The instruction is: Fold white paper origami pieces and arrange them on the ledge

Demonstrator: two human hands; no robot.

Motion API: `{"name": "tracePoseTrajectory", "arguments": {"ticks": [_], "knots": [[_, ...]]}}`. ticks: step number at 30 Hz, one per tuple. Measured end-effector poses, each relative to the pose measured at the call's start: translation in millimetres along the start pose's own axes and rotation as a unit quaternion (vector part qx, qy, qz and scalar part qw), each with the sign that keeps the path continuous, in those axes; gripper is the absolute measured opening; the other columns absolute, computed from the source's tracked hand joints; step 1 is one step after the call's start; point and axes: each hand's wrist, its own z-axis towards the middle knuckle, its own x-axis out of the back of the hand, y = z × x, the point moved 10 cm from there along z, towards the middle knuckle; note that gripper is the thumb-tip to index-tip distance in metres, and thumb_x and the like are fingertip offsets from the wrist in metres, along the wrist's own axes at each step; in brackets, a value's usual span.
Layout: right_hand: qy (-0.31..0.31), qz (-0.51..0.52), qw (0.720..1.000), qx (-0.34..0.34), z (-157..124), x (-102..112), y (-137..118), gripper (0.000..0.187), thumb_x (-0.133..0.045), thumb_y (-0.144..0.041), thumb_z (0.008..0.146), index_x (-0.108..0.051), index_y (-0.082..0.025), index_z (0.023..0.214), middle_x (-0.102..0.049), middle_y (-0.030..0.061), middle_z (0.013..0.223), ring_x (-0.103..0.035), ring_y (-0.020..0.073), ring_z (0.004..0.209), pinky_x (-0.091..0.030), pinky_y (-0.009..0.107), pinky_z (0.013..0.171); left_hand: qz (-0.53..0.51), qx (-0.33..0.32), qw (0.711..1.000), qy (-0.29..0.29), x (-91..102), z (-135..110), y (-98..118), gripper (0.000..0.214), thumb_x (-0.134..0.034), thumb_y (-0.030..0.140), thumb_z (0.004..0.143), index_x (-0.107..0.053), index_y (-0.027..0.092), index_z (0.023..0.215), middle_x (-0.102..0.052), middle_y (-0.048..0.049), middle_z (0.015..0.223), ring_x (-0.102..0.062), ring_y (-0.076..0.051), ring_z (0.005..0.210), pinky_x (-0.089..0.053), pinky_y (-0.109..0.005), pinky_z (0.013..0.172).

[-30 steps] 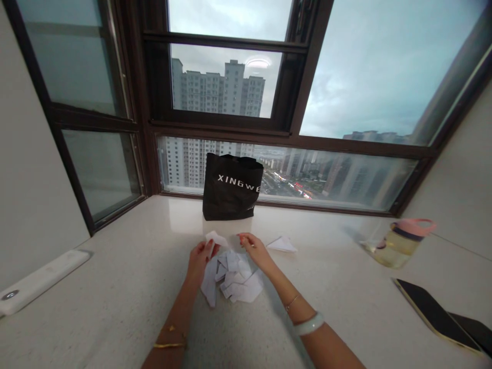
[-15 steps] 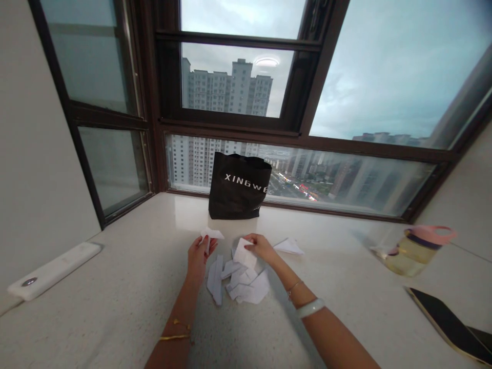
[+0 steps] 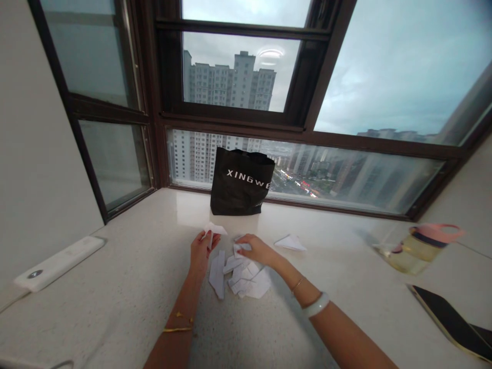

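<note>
Pinched in my left hand (image 3: pixel 202 250) is a folded piece of white paper (image 3: pixel 216 229), lifted over the counter with its flap pointing right. My right hand (image 3: pixel 258 249) reaches over a loose pile of paper pieces (image 3: pixel 257 284), its fingers closed on a small white piece (image 3: pixel 241 248) at the top of the pile. The fingertips partly cover that piece. One long paper strip (image 3: pixel 217 275) lies at the pile's left side. To the right of my right hand, a white paper triangle (image 3: pixel 291 242) rests alone on the counter.
Behind the papers a black bag (image 3: pixel 240 189) stands upright against the window. At the left lies a white power strip (image 3: pixel 61 261). A pink-lidded bottle (image 3: pixel 417 251) and a dark phone (image 3: pixel 446 318) are on the right. All rest on the speckled counter (image 3: pixel 130 307).
My right hand has lowered its paper piece onto the pile, where it now shows less behind the fingers. My left hand keeps its paper almost in place. The view has shifted slightly.
</note>
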Motion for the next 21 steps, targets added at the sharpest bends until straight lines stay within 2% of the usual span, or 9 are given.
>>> {"name": "tracePoseTrajectory", "arguments": {"ticks": [2,5,7,9,12,15,17,21], "knots": [[-0.090,-0.073,0.990,0.079,-11,-28,-27,0.034,-0.064,-0.032,0.066,-0.062,-0.017,0.097,-0.062,0.0083,0.095,-0.054,0.0215,0.093,-0.039,0.031,0.081,0.002,0.000,1.000,-0.004,-1.4,-2,0,0.009,-0.063,0.020,0.071,-0.058,0.014,0.076,-0.066,-0.0009,0.070,-0.065,-0.011,0.069,-0.051,-0.028,0.078],[-0.124,-0.147,0.977,0.088,-18,-44,-39,0.033,-0.063,-0.026,0.066,-0.062,-0.016,0.097,-0.063,0.0093,0.091,-0.054,0.0225,0.091,-0.039,0.030,0.077,0.009,0.000,1.000,-0.007,-2.7,-4,0,0.012,-0.063,0.022,0.070,-0.058,0.014,0.076,-0.066,-0.0010,0.069,-0.065,-0.011,0.069,-0.051,-0.028,0.078],[-0.112,-0.163,0.978,0.072,-16,-40,-41,0.022,-0.058,-0.019,0.070,-0.064,-0.016,0.091,-0.063,0.0083,0.087,-0.054,0.0213,0.089,-0.039,0.029,0.076,0.012,-0.002,1.000,-0.010,-3.9,-5,1,0.015,-0.065,0.023,0.068,-0.058,0.014,0.077,-0.066,-0.0010,0.069,-0.065,-0.012,0.069,-0.051,-0.029,0.079],[-0.080,-0.152,0.983,0.057,-13,-27,-43,0.019,-0.053,-0.015,0.073,-0.064,-0.017,0.088,-0.062,0.0071,0.086,-0.054,0.0200,0.088,-0.038,0.028,0.076,0.014,-0.002,1.000,-0.014,-5.4,-5,1,0.018,-0.066,0.024,0.067,-0.058,0.013,0.078,-0.066,-0.0009,0.069,-0.065,-0.012,0.068,-0.051,-0.030,0.078],[-0.061,-0.111,0.991,0.053,-16,-16,-49,0.018,-0.055,-0.022,0.073,-0.063,-0.019,0.089,-0.061,0.0054,0.084,-0.054,0.0188,0.084,-0.038,0.028,0.073,0.025,-0.001,1.000,-0.016,-6.8,-5,1,0.021,-0.067,0.026,0.065,-0.058,0.013,0.079,-0.066,-0.0011,0.069,-0.065,-0.012,0.067,-0.051,-0.030,0.078],[-0.110,-0.102,0.987,0.066,-29,-27,-57,0.035,-0.069,-0.035,0.061,-0.062,-0.019,0.091,-0.059,0.0055,0.085,-0.053,0.0216,0.085,-0.038,0.029,0.071,0.031,0.000,0.999,-0.018,-7.9,-5,-1,0.023,-0.067,0.027,0.065,-0.058,0.013,0.080,-0.066,-0.0014,0.069,-0.064,-0.012,0.065,-0.051,-0.029,0.077],[-0.140,-0.108,0.983,0.055,-38,-36,-57,0.042,-0.075,-0.033,0.051,-0.062,-0.018,0.087,-0.058,0.0058,0.085,-0.052,0.0229,0.085,-0.039,0.029,0.070,0.030,0.002,0.999,-0.027,-10.1,-5,-2,0.023,-0.067,0.026,0.064,-0.059,0.013,0.081,-0.066,-0.0015,0.069,-0.064,-0.012,0.065,-0.051,-0.028,0.075],[-0.130,-0.048,0.990,0.006,-42,-35,-47,0.021,-0.071,-0.019,0.056,-0.060,-0.016,0.073,-0.056,0.0032,0.080,-0.052,0.0164,0.076,-0.038,0.024,0.066,0.041,0.009,0.998,-0.050,-15.6,-6,-5,0.024,-0.067,0.027,0.063,-0.059,0.013,0.082,-0.066,-0.0018,0.069,-0.064,-0.013,0.064,-0.052,-0.028,0.071]]}}
